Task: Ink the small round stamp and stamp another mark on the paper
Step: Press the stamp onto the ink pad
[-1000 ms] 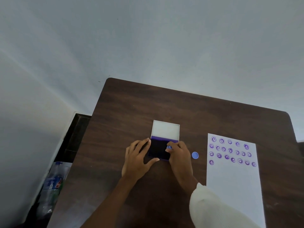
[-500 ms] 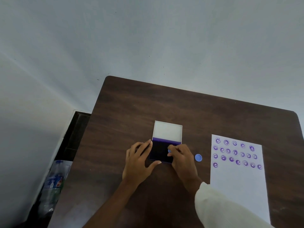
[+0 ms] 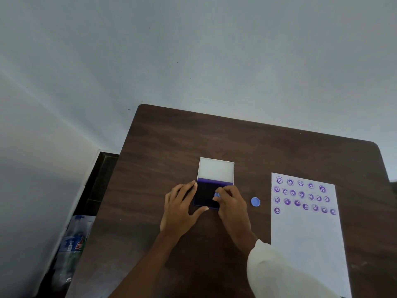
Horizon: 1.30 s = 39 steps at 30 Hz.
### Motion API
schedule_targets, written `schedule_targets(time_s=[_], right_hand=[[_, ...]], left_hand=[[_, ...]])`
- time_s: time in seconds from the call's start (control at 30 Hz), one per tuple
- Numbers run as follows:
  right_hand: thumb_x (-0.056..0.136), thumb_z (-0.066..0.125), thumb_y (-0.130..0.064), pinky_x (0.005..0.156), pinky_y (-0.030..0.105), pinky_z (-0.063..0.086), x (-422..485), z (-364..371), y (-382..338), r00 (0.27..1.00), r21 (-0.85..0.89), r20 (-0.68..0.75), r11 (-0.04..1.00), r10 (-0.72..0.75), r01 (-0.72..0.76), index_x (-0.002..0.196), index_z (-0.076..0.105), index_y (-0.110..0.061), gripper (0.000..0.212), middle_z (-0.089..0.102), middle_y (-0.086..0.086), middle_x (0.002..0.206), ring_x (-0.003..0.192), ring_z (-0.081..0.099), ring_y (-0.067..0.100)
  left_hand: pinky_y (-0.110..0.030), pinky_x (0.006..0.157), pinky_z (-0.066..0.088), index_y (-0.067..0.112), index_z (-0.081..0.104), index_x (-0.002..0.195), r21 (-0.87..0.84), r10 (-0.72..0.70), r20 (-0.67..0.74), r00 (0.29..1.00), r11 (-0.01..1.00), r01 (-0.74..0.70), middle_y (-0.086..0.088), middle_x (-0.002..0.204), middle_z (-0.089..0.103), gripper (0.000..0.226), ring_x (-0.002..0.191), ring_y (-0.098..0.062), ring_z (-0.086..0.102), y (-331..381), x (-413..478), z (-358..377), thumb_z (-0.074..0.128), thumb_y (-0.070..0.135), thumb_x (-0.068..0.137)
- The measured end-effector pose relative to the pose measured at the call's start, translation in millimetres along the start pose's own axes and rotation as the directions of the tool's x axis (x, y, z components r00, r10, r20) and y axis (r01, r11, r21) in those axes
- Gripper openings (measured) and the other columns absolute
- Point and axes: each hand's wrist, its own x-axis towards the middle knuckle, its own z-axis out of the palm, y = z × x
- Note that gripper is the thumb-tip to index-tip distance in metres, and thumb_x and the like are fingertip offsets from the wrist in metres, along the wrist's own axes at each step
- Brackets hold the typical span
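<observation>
An open ink pad [image 3: 205, 195] with a dark purple inking surface and a raised white lid [image 3: 216, 169] lies mid-table. My right hand [image 3: 233, 208] pinches a small round blue stamp [image 3: 217, 195] and holds it down on the pad's right part. My left hand [image 3: 182, 208] rests flat against the pad's left edge, fingers spread, thumb by its near corner. To the right lies a white paper [image 3: 305, 237] with several purple round marks across its top.
A small blue round cap [image 3: 255, 201] sits on the dark wooden table [image 3: 247, 143] between the pad and the paper. A plastic bottle [image 3: 72, 246] lies on the floor at the left, below the table edge. A pale wall stands behind.
Both hands stay at the ink pad with the stamp on it. Only the camera view has shifted slightly.
</observation>
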Motion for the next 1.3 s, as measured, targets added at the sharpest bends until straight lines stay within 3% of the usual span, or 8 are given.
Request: schedule_targets(time_s=[0.2,0.5,0.6,0.77,0.83,1.0,1.1,1.3], right_hand=[[0.074,0.079,-0.001,0.083,0.024,0.053,-2,6,0,0.999,-0.018,-0.028,1.000,-0.016,0.015,0.106,0.068,-0.008,0.035,0.065,0.011,0.105,0.092,0.065,0.018],[0.070,0.083,-0.005,0.081,0.033,0.058,19,-9,22,0.925,-0.140,0.191,0.924,-0.327,0.356,0.110,0.067,-0.009,0.043,0.067,0.012,0.107,0.097,0.065,0.024],[0.078,0.077,-0.007,0.086,0.034,0.057,19,-11,18,0.939,-0.126,0.188,0.941,-0.288,0.314,0.113,0.065,-0.010,0.038,0.064,0.012,0.112,0.102,0.061,0.023],[0.084,0.071,-0.009,0.096,0.030,0.050,11,6,0,0.992,-0.023,0.117,0.999,-0.045,0.048,0.115,0.063,-0.010,0.033,0.059,0.011,0.119,0.107,0.059,0.020],[0.084,0.071,-0.010,0.093,0.026,0.048,6,12,-5,0.993,-0.014,0.108,0.999,-0.044,0.046,0.116,0.063,-0.010,0.033,0.060,0.011,0.118,0.105,0.059,0.019],[0.075,0.078,-0.005,0.084,0.034,0.056,5,14,-3,0.988,-0.060,0.085,0.989,-0.128,0.134,0.112,0.066,-0.007,0.039,0.067,0.013,0.106,0.096,0.064,0.024],[0.066,0.084,-0.002,0.076,0.032,0.058,10,14,4,0.973,-0.074,0.088,0.973,-0.213,0.220,0.106,0.069,-0.009,0.043,0.068,0.011,0.100,0.089,0.065,0.023],[0.071,0.081,-0.008,0.079,0.035,0.059,30,1,17,0.871,-0.176,0.279,0.870,-0.405,0.461,0.115,0.062,-0.012,0.049,0.065,0.009,0.108,0.099,0.062,0.024]], left_hand=[[-0.041,0.097,0.046,0.017,0.056,0.139,0.010,0.011,-0.016,1.000,1.000,-0.011,0.001,0.143,0.056,0.073,0.128,-0.019,0.046,0,0,3,0.055,0.066,0.086],[-0.037,0.098,0.042,0.018,0.057,0.139,0.003,0.035,-0.043,0.998,0.999,-0.035,0.003,0.142,0.057,0.072,0.126,-0.019,0.049,-4,-1,8,0.056,0.067,0.087],[-0.038,0.097,0.044,0.016,0.058,0.138,0.000,0.035,-0.050,0.998,0.999,-0.035,0.002,0.141,0.058,0.072,0.126,-0.020,0.050,-3,-1,7,0.056,0.067,0.087],[-0.040,0.097,0.045,0.016,0.059,0.137,0.000,0.016,-0.040,0.999,1.000,-0.016,0.001,0.141,0.058,0.072,0.128,-0.018,0.046,-3,0,4,0.057,0.066,0.085],[-0.041,0.096,0.046,0.016,0.059,0.137,0.003,0.012,-0.034,0.999,1.000,-0.012,0.001,0.141,0.058,0.072,0.128,-0.018,0.045,-1,0,3,0.056,0.066,0.085],[-0.041,0.096,0.046,0.017,0.059,0.138,-0.013,0.008,-0.035,0.999,1.000,-0.009,0.002,0.141,0.058,0.072,0.127,-0.020,0.050,-2,-1,4,0.057,0.066,0.085],[-0.041,0.097,0.046,0.018,0.058,0.139,-0.034,0.006,-0.037,0.999,0.999,-0.008,0.004,0.142,0.058,0.072,0.126,-0.020,0.052,-4,0,7,0.057,0.067,0.086],[-0.036,0.098,0.041,0.019,0.058,0.138,-0.028,0.007,-0.036,0.999,1.000,-0.008,0.007,0.143,0.056,0.070,0.127,-0.017,0.049,-4,-2,7,0.057,0.067,0.087]])
